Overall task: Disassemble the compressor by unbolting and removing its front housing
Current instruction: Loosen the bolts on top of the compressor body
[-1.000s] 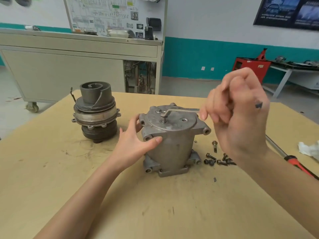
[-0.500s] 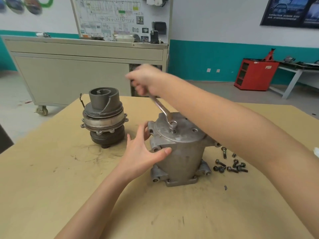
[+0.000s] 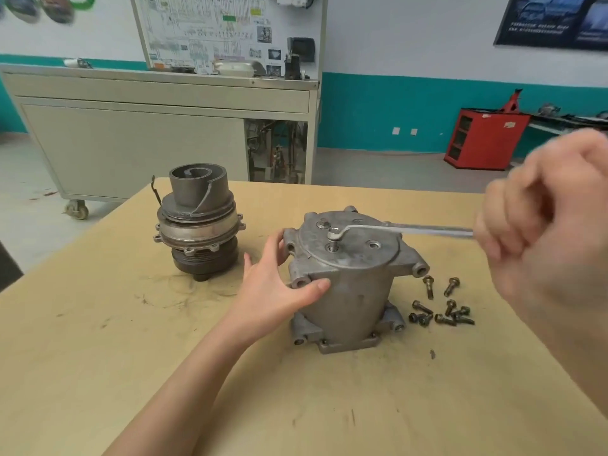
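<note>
A grey cast compressor housing point(image 3: 348, 291) stands upright on the wooden table point(image 3: 98, 357). My left hand point(image 3: 279, 291) braces its left side, thumb on the front and fingers around the flange. A steel ring wrench point(image 3: 401, 229) sits on a bolt on the housing's flat top, its ring end raised a little above the hole, its handle pointing right. My right hand point(image 3: 546, 218), blurred, grips the handle's far end. To the left stands the removed scroll and pulley assembly point(image 3: 199, 222). Several loose bolts point(image 3: 441, 307) lie to the right of the housing.
Beyond the table's far edge stand a grey wheeled training cabinet point(image 3: 158, 126) with a wiring board and a red tool cabinet point(image 3: 483, 139) by the teal wall. One more bolt head point(image 3: 323, 223) sits on the housing's top.
My right hand swung the wrench handle from the far left round to the right. My left hand stayed on the housing. The camera view shifted slightly.
</note>
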The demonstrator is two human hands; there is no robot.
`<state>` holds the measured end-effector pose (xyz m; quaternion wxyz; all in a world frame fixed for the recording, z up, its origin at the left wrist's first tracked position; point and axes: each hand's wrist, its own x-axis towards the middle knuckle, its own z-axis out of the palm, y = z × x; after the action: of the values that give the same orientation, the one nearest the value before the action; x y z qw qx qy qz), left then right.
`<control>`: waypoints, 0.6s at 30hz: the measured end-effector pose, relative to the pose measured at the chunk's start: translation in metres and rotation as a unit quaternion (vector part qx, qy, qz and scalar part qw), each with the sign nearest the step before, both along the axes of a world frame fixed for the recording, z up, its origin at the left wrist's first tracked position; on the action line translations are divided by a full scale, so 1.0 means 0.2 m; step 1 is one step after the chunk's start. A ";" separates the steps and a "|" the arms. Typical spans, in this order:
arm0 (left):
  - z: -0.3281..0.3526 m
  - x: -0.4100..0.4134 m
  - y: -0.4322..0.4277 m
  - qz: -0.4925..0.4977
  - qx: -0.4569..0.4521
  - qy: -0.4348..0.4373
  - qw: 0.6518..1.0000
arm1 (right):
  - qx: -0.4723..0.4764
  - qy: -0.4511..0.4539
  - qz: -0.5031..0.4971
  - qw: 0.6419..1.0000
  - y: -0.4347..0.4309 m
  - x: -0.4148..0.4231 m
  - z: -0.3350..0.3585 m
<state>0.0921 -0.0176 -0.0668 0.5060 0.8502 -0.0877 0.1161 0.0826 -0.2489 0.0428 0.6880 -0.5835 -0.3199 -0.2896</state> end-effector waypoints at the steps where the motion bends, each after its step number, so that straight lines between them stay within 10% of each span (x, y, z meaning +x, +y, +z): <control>1: 0.00 -0.01 0.00 0.001 -0.004 0.000 1.000 | 0.069 0.068 0.027 0.995 -0.03 0.07 0.00; 6: 0.02 0.00 -0.01 0.012 -0.001 0.012 1.000 | 0.275 0.422 0.019 0.864 0.17 0.59 0.06; 18: 0.04 -0.02 -0.01 -0.006 -0.008 0.012 1.000 | -0.311 0.413 0.233 0.824 0.88 0.57 0.19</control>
<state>0.0874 -0.0199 -0.0596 0.5147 0.8467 -0.0858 0.1040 0.1960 -0.0724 0.0803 0.5844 -0.7401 -0.2055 0.2618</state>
